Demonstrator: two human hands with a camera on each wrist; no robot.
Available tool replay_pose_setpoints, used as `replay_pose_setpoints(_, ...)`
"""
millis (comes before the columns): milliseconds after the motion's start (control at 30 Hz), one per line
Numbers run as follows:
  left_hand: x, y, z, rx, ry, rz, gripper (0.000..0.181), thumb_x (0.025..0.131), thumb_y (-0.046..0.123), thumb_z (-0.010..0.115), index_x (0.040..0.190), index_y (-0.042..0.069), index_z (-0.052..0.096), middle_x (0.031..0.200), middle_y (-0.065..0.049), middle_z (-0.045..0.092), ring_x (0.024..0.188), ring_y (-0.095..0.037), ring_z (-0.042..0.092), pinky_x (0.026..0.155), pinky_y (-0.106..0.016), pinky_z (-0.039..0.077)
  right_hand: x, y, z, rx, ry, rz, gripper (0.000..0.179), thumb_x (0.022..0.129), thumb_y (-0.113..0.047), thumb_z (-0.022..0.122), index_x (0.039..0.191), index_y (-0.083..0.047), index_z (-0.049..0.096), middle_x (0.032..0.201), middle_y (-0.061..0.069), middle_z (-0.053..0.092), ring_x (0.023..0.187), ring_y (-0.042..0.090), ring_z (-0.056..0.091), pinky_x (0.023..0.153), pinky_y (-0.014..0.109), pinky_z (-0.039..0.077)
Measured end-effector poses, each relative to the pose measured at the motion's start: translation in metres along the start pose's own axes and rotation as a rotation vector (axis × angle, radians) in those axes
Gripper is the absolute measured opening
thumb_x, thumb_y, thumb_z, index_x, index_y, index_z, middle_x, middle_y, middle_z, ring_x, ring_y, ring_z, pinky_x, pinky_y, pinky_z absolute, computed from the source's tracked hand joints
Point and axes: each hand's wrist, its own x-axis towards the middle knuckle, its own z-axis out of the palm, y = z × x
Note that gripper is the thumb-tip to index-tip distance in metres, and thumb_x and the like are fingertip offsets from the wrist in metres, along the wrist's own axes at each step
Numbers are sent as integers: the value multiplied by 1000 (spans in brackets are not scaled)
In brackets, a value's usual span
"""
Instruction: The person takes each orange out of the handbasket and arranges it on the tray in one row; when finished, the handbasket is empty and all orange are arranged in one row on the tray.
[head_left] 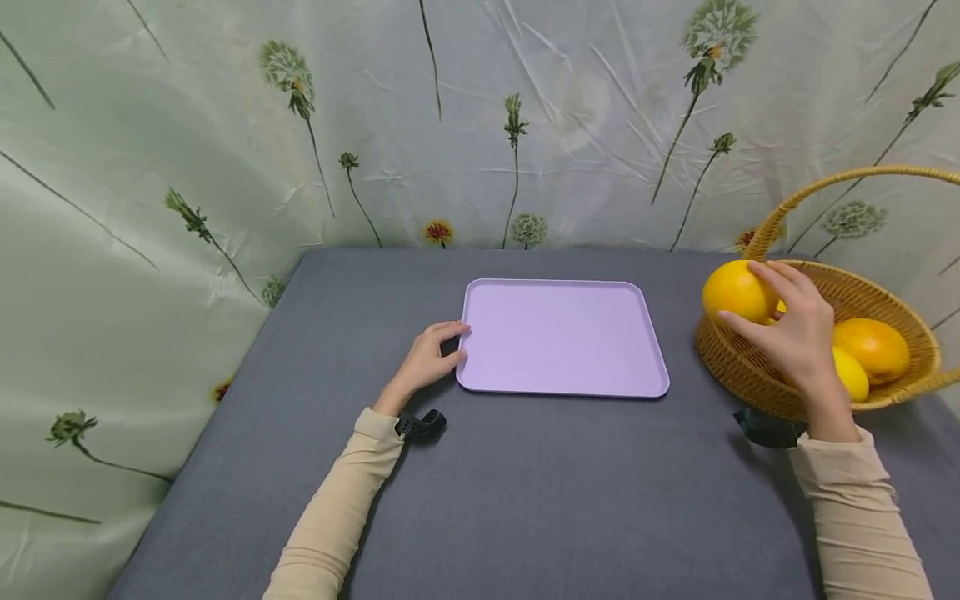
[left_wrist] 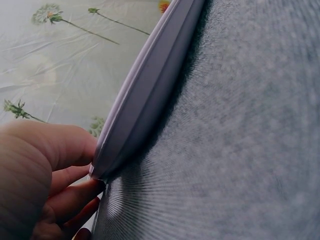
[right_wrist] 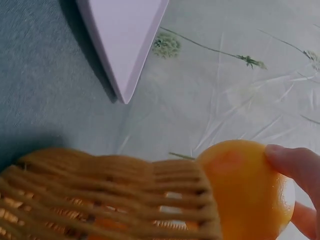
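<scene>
My left hand (head_left: pixel 429 358) is at the left edge of a pale purple rectangular tray (head_left: pixel 558 337), which lies flat on the table. In the left wrist view, the thumb and curled fingers hold the tray's rim (left_wrist: pixel 145 85). My right hand (head_left: pixel 801 329) grips a smooth yellow-orange mango (head_left: pixel 735 292) with a faint reddish patch, thumb on one side and fingers on the other. The mango is at the left rim of a woven wicker basket (head_left: pixel 738 379). In the right wrist view, the basket's weave hides part of the mango (right_wrist: pixel 245 190).
Inside the basket lie another yellow-orange fruit (head_left: pixel 873 348) and a bright yellow fruit (head_left: pixel 851 375). The basket's tall handle (head_left: pixel 862 175) arches above it. A grey cloth (head_left: pixel 525 492) covers the table, and a flower-printed curtain (head_left: pixel 465 125) hangs behind.
</scene>
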Motion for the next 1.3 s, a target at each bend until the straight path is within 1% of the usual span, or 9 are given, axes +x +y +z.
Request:
replay_pose_setpoints(67, 1, -9, 3, -16, 19, 36, 42, 84, 21, 60, 124, 8, 61, 132, -16, 58, 126, -34, 49, 106, -49, 38, 1, -3, 3, 5, 6, -7, 67, 64, -14, 82, 126, -7, 59, 127, 26, 54, 113, 43, 49, 76, -3, 22)
replay_pose_setpoints(167, 1, -11, 5, -17, 27, 44, 42, 83, 23, 60, 123, 10, 62, 131, -15, 58, 125, -34, 50, 105, -49, 39, 2, -8, 9, 31, 5, -10, 67, 63, -11, 82, 126, -6, 59, 127, 27, 53, 112, 43, 50, 72, -8, 24)
replay_pose_setpoints(267, 2, -10, 5, -16, 14, 25, 43, 83, 21, 60, 124, 8, 61, 133, -16, 57, 127, -34, 48, 107, -49, 38, 3, -13, 16, 59, -8, -14, 67, 62, -8, 82, 125, -5, 59, 127, 27, 52, 110, 43, 50, 71, -9, 26)
replay_pose_setpoints(300, 1, -2, 2, -10, 2, 0, 43, 82, 16, 60, 124, 4, 61, 132, -19, 56, 126, -38, 48, 105, -54, 37, 3, -14, 19, 67, -14, -16, 67, 62, -8, 82, 125, -4, 59, 127, 27, 52, 110, 43, 50, 71, -9, 26)
replay_pose_setpoints(533, 1, 5, 0, 45, -26, -56, 43, 82, 11, 62, 124, 3, 60, 134, -18, 55, 128, -34, 48, 108, -49, 36, 4, -22, 37, 84, -63, -39, 67, 63, -7, 82, 126, -4, 58, 130, 27, 51, 109, 43, 51, 73, -1, 28)
replay_pose_setpoints(700, 0, 6, -1, 44, -24, -49, 43, 81, 12, 62, 123, 3, 61, 133, -19, 56, 128, -35, 48, 108, -50, 36, 6, -26, 51, 87, -96, -63, 68, 63, -9, 82, 127, -5, 58, 130, 28, 51, 113, 45, 50, 73, 7, 30)
replay_pose_setpoints(833, 1, 6, 0, 39, -22, -46, 44, 80, 12, 62, 123, 3, 61, 132, -18, 56, 128, -34, 48, 108, -49, 36, 9, -30, 63, 105, -137, -58, 66, 65, -8, 81, 126, -5, 58, 131, 28, 50, 116, 46, 49, 82, 35, 46)
replay_pose_setpoints(933, 2, 6, 1, 41, -22, -42, 44, 81, 12, 62, 123, 3, 61, 133, -18, 57, 129, -33, 48, 108, -48, 36, 13, -31, 72, 125, -162, -49, 65, 65, -7, 80, 126, -4, 58, 131, 28, 50, 117, 47, 48, 85, 58, 44)
replay_pose_setpoints(1300, 0, 7, -1, 49, -19, -45, 44, 81, 11, 61, 123, 3, 60, 133, -19, 56, 128, -34, 48, 107, -50, 37, 31, -37, 107, 145, -287, -61, 61, 70, -14, 78, 126, -1, 56, 130, 27, 50, 118, 45, 48, 93, 61, 41)
